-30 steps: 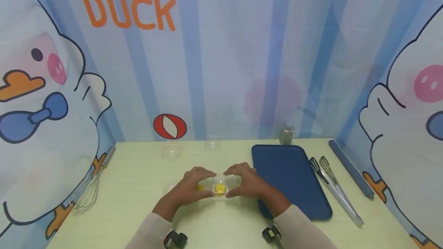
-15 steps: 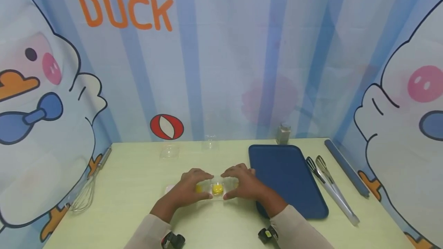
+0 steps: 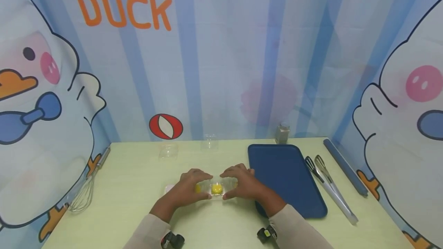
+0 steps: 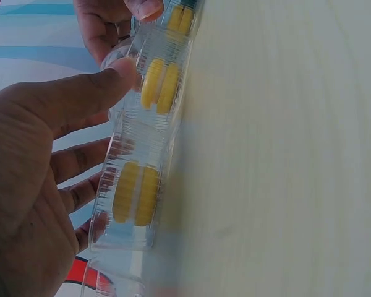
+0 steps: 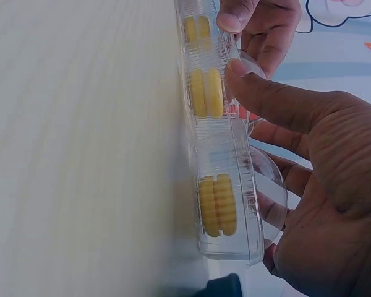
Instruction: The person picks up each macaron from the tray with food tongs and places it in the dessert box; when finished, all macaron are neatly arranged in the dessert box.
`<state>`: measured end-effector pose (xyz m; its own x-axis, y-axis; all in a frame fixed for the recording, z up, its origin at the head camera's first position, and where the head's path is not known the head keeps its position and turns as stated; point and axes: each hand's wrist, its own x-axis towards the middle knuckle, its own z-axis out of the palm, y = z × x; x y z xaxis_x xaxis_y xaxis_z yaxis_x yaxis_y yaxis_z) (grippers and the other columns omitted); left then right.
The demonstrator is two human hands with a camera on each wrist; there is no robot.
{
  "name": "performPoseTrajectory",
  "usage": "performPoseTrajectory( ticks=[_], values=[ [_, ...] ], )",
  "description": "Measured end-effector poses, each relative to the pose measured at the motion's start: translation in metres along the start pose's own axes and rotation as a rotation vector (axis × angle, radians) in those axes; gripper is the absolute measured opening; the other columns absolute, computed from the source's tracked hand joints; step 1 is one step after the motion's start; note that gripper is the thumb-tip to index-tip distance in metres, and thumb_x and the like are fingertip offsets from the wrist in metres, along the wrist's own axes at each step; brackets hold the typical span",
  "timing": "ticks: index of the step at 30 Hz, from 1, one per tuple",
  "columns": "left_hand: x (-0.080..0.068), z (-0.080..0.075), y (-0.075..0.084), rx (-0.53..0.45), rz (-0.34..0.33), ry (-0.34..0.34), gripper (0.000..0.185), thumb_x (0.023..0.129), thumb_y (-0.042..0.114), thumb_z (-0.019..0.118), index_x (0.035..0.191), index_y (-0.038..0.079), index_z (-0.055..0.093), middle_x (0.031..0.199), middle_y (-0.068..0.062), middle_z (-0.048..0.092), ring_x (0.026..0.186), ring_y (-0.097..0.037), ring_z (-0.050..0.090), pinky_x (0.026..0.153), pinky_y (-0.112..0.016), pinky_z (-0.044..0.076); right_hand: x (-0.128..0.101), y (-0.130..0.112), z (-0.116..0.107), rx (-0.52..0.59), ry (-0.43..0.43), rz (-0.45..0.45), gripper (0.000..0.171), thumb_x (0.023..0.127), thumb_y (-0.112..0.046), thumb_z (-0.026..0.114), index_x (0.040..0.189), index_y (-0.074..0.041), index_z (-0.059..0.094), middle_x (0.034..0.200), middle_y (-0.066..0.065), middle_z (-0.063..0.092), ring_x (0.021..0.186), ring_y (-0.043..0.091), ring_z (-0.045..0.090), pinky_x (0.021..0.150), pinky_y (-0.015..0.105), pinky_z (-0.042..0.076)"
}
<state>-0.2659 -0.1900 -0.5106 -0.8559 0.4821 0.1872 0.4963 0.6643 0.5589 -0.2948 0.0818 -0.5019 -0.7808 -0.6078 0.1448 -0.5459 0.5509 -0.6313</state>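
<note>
1. Left hand (image 3: 188,189): fingers curled over the left half of a clear plastic box (image 3: 217,188); the wrist view shows the thumb (image 4: 96,86) pressed on the near wall and the fingers behind the far wall, so the hand pinches the box between them.
2. Right hand (image 3: 243,185): mirrors the left on the right half of the box; thumb (image 5: 266,99) on the near wall, fingers curved round the far side, gripping it.
3. Box: lies flat on the table (image 3: 138,187), near the front edge and about mid-width, between the two hands. It is long, narrow and ribbed.
4. Contents: yellow round pieces (image 3: 217,188) sit in a row inside; the wrist views show three (image 5: 217,204). One shows between the thumbs in the head view.
5. Just right of the right hand: a blue tray (image 3: 287,176), the wrist overlapping its near left corner.
6. Right of the tray: metal tongs (image 3: 328,187), then a grey rod (image 3: 344,166) by the table edge.
7. Far edge: two clear cups (image 3: 168,151), and a small jar (image 3: 282,133) behind the tray.
8. Left edge: a whisk (image 3: 84,191).
9. Backdrop: a striped cloth (image 3: 221,49) with ducks.
</note>
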Motion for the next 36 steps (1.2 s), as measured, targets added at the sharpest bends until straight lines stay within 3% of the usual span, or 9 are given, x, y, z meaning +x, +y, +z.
performPoseTrajectory(
  ticks=[17, 22, 25, 36],
  values=[
    [-0.0003, 0.004, 0.0011, -0.025, -0.065, 0.019, 0.059, 0.087, 0.027, 0.093, 0.139, 0.01, 0.072, 0.142, -0.01, 0.071, 0.145, -0.039, 0.054, 0.118, -0.071, 0.036, -0.0001, 0.0013, 0.0024, -0.005, 0.027, -0.012, 0.065, 0.076, -0.023, 0.101, 0.134, -0.008, 0.076, 0.143, 0.014, 0.069, 0.13, 0.036, 0.052, 0.107, 0.079, 0.024],
    [-0.0006, 0.0056, 0.002, -0.02, -0.1, 0.018, 0.058, 0.087, 0.028, 0.093, 0.138, 0.011, 0.073, 0.145, -0.013, 0.069, 0.149, -0.042, 0.049, 0.119, -0.073, 0.034, 0.0011, 0.0013, 0.0043, -0.003, 0.057, 0.02, 0.062, 0.073, -0.023, 0.103, 0.128, -0.009, 0.079, 0.138, 0.011, 0.073, 0.123, 0.03, 0.055, 0.102, 0.071, 0.025],
    [-0.0004, 0.0056, 0.0024, -0.013, -0.1, 0.018, 0.058, 0.087, 0.029, 0.093, 0.138, 0.012, 0.073, 0.146, -0.013, 0.069, 0.151, -0.043, 0.047, 0.12, -0.075, 0.031, 0.0018, 0.0018, 0.0053, -0.003, 0.072, 0.042, 0.061, 0.07, -0.024, 0.104, 0.125, -0.01, 0.081, 0.134, 0.008, 0.076, 0.118, 0.027, 0.055, 0.098, 0.066, 0.025],
    [-0.0015, 0.004, 0.0029, -0.001, -0.078, 0.026, 0.059, 0.086, 0.031, 0.093, 0.138, 0.013, 0.073, 0.144, -0.009, 0.072, 0.153, -0.045, 0.045, 0.122, -0.081, 0.022, 0.002, 0.0031, 0.0047, 0.012, 0.081, 0.066, 0.064, 0.068, -0.024, 0.105, 0.125, -0.01, 0.082, 0.133, 0.007, 0.078, 0.115, 0.024, 0.053, 0.1, 0.066, 0.022]
  ],
)
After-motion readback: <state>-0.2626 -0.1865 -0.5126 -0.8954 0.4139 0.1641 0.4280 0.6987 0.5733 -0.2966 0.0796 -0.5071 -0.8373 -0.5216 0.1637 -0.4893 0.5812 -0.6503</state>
